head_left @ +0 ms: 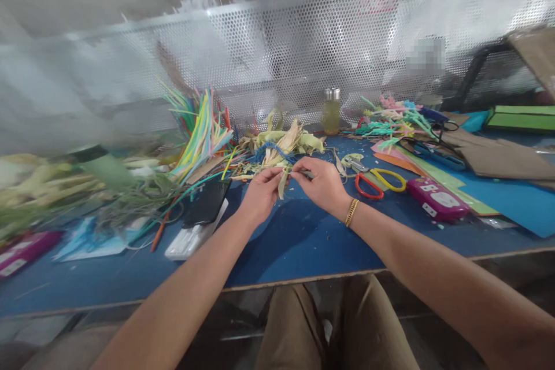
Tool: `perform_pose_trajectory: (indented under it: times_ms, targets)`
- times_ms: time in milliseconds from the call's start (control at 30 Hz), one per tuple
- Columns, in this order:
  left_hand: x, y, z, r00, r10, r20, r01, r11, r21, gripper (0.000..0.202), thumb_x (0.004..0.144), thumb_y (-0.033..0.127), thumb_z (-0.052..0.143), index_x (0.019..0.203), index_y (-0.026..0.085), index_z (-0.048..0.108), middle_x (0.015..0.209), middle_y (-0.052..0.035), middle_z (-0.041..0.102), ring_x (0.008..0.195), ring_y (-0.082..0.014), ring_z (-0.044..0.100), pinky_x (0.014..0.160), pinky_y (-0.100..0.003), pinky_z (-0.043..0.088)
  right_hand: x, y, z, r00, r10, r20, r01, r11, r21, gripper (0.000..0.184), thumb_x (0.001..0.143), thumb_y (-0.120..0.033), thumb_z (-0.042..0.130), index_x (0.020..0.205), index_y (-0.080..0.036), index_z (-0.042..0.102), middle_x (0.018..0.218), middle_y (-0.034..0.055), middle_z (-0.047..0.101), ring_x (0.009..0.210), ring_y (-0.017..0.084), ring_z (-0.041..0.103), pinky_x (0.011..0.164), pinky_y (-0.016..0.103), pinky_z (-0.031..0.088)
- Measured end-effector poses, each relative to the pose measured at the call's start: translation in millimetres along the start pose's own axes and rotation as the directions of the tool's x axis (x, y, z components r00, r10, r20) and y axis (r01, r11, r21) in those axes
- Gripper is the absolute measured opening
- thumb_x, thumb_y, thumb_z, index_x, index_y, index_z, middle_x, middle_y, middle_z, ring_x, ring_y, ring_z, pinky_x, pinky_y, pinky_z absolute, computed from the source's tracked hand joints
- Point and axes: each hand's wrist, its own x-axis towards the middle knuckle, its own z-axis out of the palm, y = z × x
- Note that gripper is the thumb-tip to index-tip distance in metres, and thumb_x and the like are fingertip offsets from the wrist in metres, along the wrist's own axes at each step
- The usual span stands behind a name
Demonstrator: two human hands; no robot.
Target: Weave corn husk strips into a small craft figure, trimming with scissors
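Over the blue table (299, 243), my left hand (261, 192) and my right hand (319, 182) meet closely, fingertips pinched. Between them a pale green strip (282, 184), like a piece of dried corn husk, hangs down from the left fingers. My right fingers pinch at its other side, where a thin stem-like part shows; its exact form is hidden by the fingers. Just behind the hands lies a heap of dried husks (295, 140) with blue yarn (272, 151) across it. Scissors (376, 178) with one red and one yellow handle lie open to the right of my right hand.
A purple case (437, 199) and coloured paper sheets (515, 202) lie at right. On the left are a black phone (207, 202), a bundle of coloured stems (202, 133) and a green cup (102, 167). A bottle (332, 113) stands before the perforated metal panel (299, 52).
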Motion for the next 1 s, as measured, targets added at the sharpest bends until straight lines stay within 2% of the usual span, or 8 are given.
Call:
perform_pose_trajectory:
  times_ms: [100,200,367,567,733,800,900,1000]
  targets:
    - [-1.8,2.6,2.2,1.0,0.007,0.022,-0.007,1.0,-0.016,0.025,0.061,0.028,0.086,0.077,0.017,0.071,0.073,0.0001,0.069,0.069,-0.0122,0.064,0.07,-0.024,0.05,-0.2,-0.9,-0.6,1.0,0.005,-0.003,-0.005,1.0,-0.023,0.008,0.087,-0.019,0.059,0.084,-0.021,0.066,0.085,0.003,0.071,0.08,0.016,0.062,0.073,0.027,0.043]
    - [-3.2,4.6,3.4,0.999,0.013,0.051,-0.013,1.0,-0.002,0.024,0.065,0.034,0.084,0.075,0.016,0.071,0.071,-0.0013,0.069,0.067,-0.0128,0.063,0.067,-0.025,0.049,0.1,-1.9,-1.5,1.0,-0.006,0.001,0.006,0.999,-0.042,0.008,0.087,-0.018,0.058,0.083,-0.02,0.065,0.084,0.0027,0.07,0.078,0.016,0.061,0.071,0.027,0.042]
    - [-4.1,4.6,1.6,0.998,-0.006,0.07,0.003,0.998,0.055,0.027,0.064,0.035,0.086,0.074,0.017,0.068,0.069,-0.0011,0.068,0.064,-0.0114,0.06,0.062,-0.022,0.046,1.5,-0.2,-2.4,0.998,-0.058,0.038,0.062,0.994,-0.086,0.01,0.088,-0.017,0.057,0.083,-0.021,0.065,0.087,0.004,0.071,0.086,0.019,0.061,0.081,0.03,0.043]
    - [-2.5,2.4,-1.6,0.99,-0.128,0.06,0.132,0.988,-0.074,0.027,0.063,0.027,0.087,0.072,0.018,0.063,0.067,0.0006,0.066,0.064,-0.0122,0.062,0.055,-0.022,0.045,2.9,0.4,-6.1,0.984,-0.179,0.006,0.178,0.972,-0.156,0.01,0.089,-0.022,0.058,0.091,-0.019,0.067,0.095,0.0073,0.069,0.095,0.022,0.056,0.092,0.037,0.039]
    - [-0.4,2.0,-2.0,0.99,-0.142,0.017,0.143,0.973,-0.181,0.024,0.065,0.021,0.084,0.069,0.016,0.061,0.061,0.0036,0.061,0.055,-0.0085,0.057,0.05,-0.02,0.044,1.1,-6.5,-7.6,0.956,-0.287,0.058,0.292,0.924,-0.247,0.02,0.087,-0.019,0.06,0.103,-0.023,0.07,0.112,0.0073,0.066,0.108,0.025,0.05,0.094,0.04,0.035]
    - [-1.0,2.7,-1.1,0.991,-0.131,0.001,0.129,0.97,-0.204,0.025,0.063,0.02,0.084,0.068,0.015,0.061,0.061,0.0046,0.059,0.053,-0.0072,0.054,0.049,-0.02,0.043,-0.1,-7.2,-4.8,0.93,-0.353,0.106,0.368,0.891,-0.266,0.022,0.088,-0.016,0.057,0.101,-0.026,0.071,0.11,0.006,0.066,0.106,0.024,0.05,0.092,0.04,0.033]
    - [-3.1,3.3,0.8,0.993,-0.12,-0.014,0.114,0.971,-0.208,0.027,0.06,0.02,0.086,0.066,0.014,0.06,0.062,0.0049,0.059,0.054,-0.0064,0.053,0.05,-0.019,0.043,-1.4,-5.8,0.4,0.89,-0.431,0.151,0.457,0.848,-0.27,0.019,0.093,-0.019,0.054,0.09,-0.025,0.072,0.101,0.0048,0.068,0.099,0.023,0.051,0.089,0.04,0.031]
    - [-5.1,3.1,2.9,0.996,-0.088,-0.031,0.082,0.983,-0.161,0.03,0.058,0.023,0.088,0.065,0.014,0.06,0.058,0.0057,0.055,0.052,-0.0055,0.05,0.05,-0.019,0.041,-1.7,-4.4,4.0,0.887,-0.436,0.153,0.461,0.852,-0.247,0.019,0.094,-0.023,0.056,0.083,-0.023,0.07,0.092,0.0035,0.069,0.094,0.021,0.054,0.088,0.039,0.032]
